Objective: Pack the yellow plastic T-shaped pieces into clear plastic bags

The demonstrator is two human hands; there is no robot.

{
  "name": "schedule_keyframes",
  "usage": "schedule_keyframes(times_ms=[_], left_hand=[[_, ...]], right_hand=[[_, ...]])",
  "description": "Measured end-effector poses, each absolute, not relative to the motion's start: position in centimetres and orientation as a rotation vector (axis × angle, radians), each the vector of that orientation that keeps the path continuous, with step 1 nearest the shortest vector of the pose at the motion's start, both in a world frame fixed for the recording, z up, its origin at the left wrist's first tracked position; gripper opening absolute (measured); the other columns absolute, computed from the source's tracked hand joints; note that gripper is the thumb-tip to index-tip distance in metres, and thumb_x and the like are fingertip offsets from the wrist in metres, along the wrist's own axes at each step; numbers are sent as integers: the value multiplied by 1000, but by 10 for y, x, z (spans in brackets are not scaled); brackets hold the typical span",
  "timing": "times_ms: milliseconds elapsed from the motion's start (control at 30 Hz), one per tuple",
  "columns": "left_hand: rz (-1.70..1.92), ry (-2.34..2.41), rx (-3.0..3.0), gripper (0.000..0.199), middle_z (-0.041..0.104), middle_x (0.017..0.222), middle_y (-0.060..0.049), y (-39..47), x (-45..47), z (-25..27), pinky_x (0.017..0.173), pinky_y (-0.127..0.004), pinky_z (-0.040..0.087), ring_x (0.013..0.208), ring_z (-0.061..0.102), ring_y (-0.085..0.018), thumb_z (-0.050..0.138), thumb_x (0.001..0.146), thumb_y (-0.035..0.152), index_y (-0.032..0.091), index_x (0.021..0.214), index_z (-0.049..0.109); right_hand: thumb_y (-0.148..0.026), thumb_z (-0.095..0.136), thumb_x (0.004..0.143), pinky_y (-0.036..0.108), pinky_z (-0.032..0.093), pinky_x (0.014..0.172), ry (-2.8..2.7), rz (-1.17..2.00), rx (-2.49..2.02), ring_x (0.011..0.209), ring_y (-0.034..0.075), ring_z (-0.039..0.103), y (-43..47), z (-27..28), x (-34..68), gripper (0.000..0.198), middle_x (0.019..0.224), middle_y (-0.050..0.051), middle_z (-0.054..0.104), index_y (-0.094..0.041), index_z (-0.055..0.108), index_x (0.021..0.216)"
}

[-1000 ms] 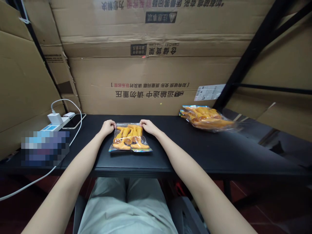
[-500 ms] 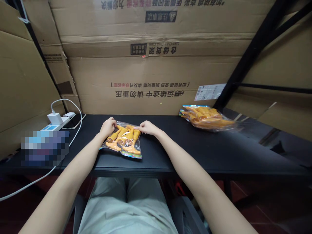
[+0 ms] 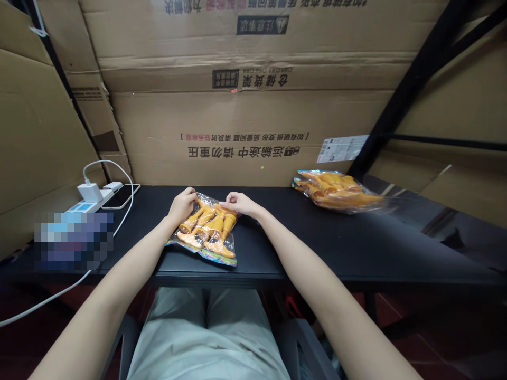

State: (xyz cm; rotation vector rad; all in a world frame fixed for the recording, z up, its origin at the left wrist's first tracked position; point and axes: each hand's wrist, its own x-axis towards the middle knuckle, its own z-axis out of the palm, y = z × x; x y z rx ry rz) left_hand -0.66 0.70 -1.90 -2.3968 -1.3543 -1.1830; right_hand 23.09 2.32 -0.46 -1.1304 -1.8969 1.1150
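A clear plastic bag of several orange, curved plastic pieces is tilted on the black table in front of me. Its colourful printed edge faces me. My left hand is closed on the bag's far left corner. My right hand pinches the far right corner, its fingers bent together. What exactly the orange pieces are, I cannot make out through the shiny film.
More clear bags of orange pieces lie at the back right. To the left are a power strip with a white charger, a phone, a white cable and a blurred-out item. Cardboard walls the back.
The bag and both hands have shifted slightly to the right, and the bag's near edge has come a little closer to me. Both hands keep their hold.
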Motion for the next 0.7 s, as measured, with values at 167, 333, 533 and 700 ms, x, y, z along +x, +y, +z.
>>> schedule_keyframes(times_ms=[167,333,533,700], left_hand=[[-1209,-1307,-2394,25,56,89,-2,7,-1,-21,70,-22,42,77,53,-12,40,74,3,19,67,58],[-1231,-1288,-2377,26,55,85,-2,5,4,-18,69,-22,42,75,52,-11,39,74,3,19,67,57],[-1241,-1337,-2385,27,55,87,-3,8,5,-20,71,-23,44,77,54,-12,40,76,4,19,70,61],[-1384,-1373,-2329,28,56,108,-6,18,-10,-24,88,-28,46,100,56,-16,41,81,10,20,80,67]], right_hand=[[-54,77,55,19,33,46,-1986,1360,-1110,52,7,48,20,2,236,51,66,-1,62,-14,66,85],[-56,73,61,20,38,47,-2056,1507,-1129,54,10,53,19,4,240,46,65,2,65,-13,69,74],[-36,75,67,22,51,63,-1730,1698,-1042,69,15,65,18,-1,227,29,81,6,72,-13,69,83],[-22,71,72,24,54,65,-1439,1690,-1085,65,15,66,18,-3,224,12,78,7,71,-12,65,78]])
